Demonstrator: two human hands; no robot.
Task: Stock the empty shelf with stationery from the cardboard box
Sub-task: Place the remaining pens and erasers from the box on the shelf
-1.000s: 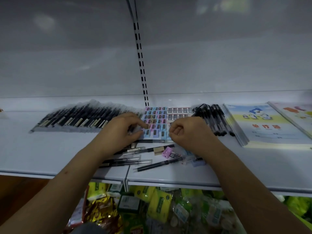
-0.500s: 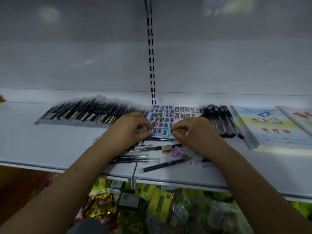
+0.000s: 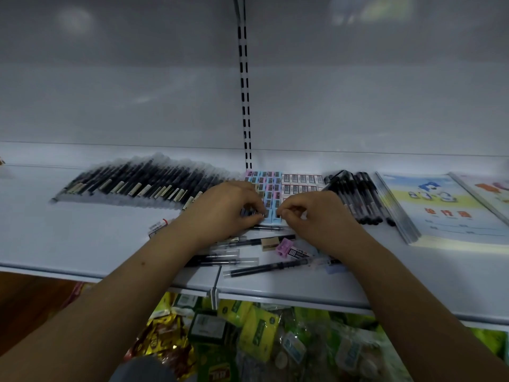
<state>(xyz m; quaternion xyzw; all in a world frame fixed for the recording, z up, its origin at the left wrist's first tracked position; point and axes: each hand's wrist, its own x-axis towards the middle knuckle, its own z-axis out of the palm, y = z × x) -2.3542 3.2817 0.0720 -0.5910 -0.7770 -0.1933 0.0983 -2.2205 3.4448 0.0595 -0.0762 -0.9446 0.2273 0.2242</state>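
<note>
Both hands, left (image 3: 225, 208) and right (image 3: 314, 213), pinch small sharpeners (image 3: 268, 194) (pink and blue, gridded) on the shelf (image 3: 68, 244), between pens (image 3: 143, 180).

The left hand (image 3: 228, 206) and right hand (image 3: 311, 213) cover the front row of sharpeners (image 3: 268, 188), so any grip cannot be told. The rightmost notebook (image 3: 493, 188) is cut by the picture's edge. Pen (image 3: 132, 180) labels are too blurred to read.
</note>
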